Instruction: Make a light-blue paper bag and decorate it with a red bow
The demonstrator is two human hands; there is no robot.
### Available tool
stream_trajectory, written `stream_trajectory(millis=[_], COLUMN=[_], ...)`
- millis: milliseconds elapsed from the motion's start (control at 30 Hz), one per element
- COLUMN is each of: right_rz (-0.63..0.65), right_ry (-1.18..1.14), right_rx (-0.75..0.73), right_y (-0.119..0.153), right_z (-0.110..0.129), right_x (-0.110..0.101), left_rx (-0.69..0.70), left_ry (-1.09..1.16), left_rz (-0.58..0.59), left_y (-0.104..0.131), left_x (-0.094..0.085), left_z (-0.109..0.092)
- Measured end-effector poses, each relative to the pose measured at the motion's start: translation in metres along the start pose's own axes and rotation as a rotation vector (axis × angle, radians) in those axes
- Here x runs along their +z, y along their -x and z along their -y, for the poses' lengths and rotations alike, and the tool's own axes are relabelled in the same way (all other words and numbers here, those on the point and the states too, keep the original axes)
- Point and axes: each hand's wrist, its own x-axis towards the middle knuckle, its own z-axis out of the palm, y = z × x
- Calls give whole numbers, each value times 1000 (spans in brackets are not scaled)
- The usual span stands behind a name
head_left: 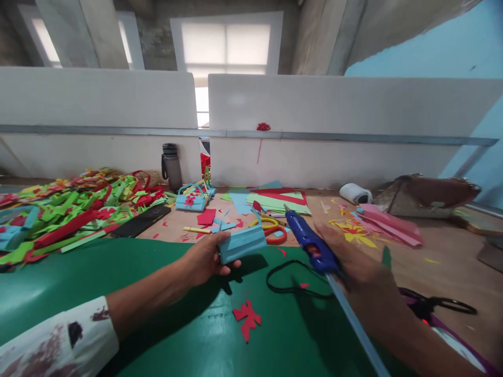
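My left hand (214, 256) is closed around one end of a small folded light-blue paper box (243, 244), thumb on top and fingertips below, above a green mat (173, 314). In my right hand (353, 262) is a blue hot glue gun (312, 241), its nozzle pointing up and away, with a long glue stick (356, 314) running out of its back. The right fingers are partly blurred. On the mat below the box lies a red paper flower cutout (247, 320). A black cord (281, 290) loops beneath the glue gun.
Paper strips (90, 209) pile up at left beside a black phone (141, 221) and a bottle (171, 166). Scissors (277, 235) and coloured sheets (279, 203) lie ahead, near a blue paper basket (191, 201). Black-handled scissors (451, 305) and a handbag (428, 195) are at right.
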Motion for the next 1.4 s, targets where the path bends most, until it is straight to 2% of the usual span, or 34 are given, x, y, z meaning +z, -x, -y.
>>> stream_trajectory(millis=[67,167,233,400,500,600,667,700,733,867,933,1033,1167,1400], right_rz=[70,324,438,518,565,556,535,488,487,664,691,735,799,805], right_ry=[198,462,526,484,450,413,342,171,91,-272,-324,-385,-479,-758], right_rx=[7,28,20,-39,-68,-76,-64,-14,-30,-145,-134,-152,-162,-5], right_y=[-3,-6,-7,-7,-11,-19,-23,-24,-24,-22,-21,-23,-27,-26], right_z=[-3,-3,-1,-4,-7,1,17,27,39,82,93,98,97,93], right_x=[1,8,14,14,0,-20,-32,-35,-37,-25,-13,-1,2,11], left_rx=[11,26,30,31,46,68,101,123,146,174,155,127,97,96], left_ry=[-2,-10,-19,-29,-25,-40,-37,-30,-23,-17,-19,-21,-22,-38], left_rz=[-6,-16,-14,11,31,38,14,-3,-23,-68,-73,-68,-66,-29], left_y=[0,2,6,20,28,32,34,34,35,33,32,30,26,25], left_x=[-2,-3,-4,-5,-6,-6,-7,-7,-8,-12,-14,-17,-22,-24], left_z=[-1,-2,-2,0,1,0,-1,-1,-2,-1,2,6,9,10])
